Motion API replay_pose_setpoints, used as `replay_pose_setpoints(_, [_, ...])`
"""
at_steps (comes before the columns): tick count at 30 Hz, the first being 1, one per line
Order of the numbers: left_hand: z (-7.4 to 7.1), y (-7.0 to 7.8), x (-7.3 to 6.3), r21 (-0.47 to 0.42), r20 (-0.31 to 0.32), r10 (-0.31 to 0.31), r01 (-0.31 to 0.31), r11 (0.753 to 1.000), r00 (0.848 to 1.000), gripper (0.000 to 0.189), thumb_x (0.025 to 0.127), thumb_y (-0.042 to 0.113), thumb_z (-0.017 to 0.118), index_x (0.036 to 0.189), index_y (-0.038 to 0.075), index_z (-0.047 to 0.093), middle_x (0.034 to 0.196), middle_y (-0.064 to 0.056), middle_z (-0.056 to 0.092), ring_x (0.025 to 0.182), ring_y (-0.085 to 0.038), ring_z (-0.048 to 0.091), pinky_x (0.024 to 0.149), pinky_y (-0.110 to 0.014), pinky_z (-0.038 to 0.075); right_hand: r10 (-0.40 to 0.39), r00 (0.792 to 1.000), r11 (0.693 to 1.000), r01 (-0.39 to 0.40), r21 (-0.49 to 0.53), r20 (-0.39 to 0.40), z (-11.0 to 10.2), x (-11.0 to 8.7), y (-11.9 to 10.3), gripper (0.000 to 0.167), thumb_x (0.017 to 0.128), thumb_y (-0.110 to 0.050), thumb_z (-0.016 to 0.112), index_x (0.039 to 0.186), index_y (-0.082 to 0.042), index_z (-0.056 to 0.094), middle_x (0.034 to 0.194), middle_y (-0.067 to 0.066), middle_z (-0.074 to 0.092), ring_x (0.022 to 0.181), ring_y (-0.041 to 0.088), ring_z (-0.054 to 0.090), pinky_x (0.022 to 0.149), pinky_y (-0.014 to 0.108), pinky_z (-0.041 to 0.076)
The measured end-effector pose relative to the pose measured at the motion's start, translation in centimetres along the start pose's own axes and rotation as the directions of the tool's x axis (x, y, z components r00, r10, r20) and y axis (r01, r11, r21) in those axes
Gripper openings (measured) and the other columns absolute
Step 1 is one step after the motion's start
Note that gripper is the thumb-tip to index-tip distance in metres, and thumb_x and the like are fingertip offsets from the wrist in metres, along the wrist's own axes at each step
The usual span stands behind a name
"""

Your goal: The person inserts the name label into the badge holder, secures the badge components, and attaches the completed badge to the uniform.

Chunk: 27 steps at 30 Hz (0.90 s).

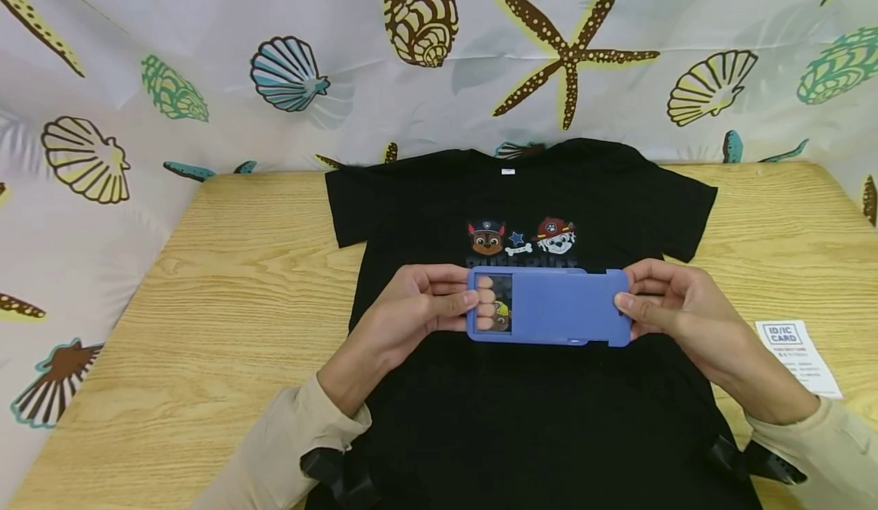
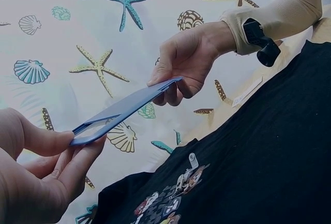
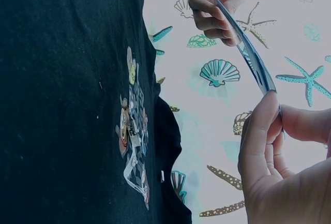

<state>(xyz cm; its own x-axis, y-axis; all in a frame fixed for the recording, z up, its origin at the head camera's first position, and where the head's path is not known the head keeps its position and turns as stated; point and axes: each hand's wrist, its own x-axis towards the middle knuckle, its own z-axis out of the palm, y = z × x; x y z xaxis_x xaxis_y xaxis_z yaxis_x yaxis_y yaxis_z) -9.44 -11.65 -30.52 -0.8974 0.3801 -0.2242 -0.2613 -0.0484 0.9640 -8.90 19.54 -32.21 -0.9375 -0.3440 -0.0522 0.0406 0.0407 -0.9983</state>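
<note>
Both hands hold a blue plastic card holder [image 1: 549, 306] level above a black T-shirt [image 1: 521, 418]. My left hand [image 1: 411, 308] pinches its left end, thumb on the front and fingers behind. Those fingers and part of the shirt print show through the window at that end. At the other end, my right hand [image 1: 675, 304] pinches the narrower sliding part, which sticks out of the outer frame. In the left wrist view the holder [image 2: 124, 105] appears nearly edge-on, tilted between both hands. The right wrist view shows its thin side [image 3: 253, 58].
The T-shirt lies spread on a wooden table [image 1: 274, 266], with cartoon dog faces [image 1: 521, 237] printed on its chest. A white paper card [image 1: 796, 354] marked ID/IC CARD lies to the right, partly behind the right forearm. Cloth [image 1: 370, 106] with shells and starfish hangs behind.
</note>
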Motion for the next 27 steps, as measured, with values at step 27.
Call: replay_pose_setpoints(27, [-0.13,-0.04,-0.04,-0.058,0.031,0.014,-0.012,0.998,0.999,0.030,0.092,-0.007,0.057,0.120,-0.017,0.055,0.095,-0.008,0.073,0.087,-0.014,0.069,0.078,-0.034,0.056,-0.023,1.000,1.000,0.023,0.014,-0.003,-0.12,0.01,0.05,0.014,0.092,0.005,0.059,0.100,-0.006,0.061,0.088,0.003,0.064,0.069,0.013,0.063,0.062,0.026,0.056])
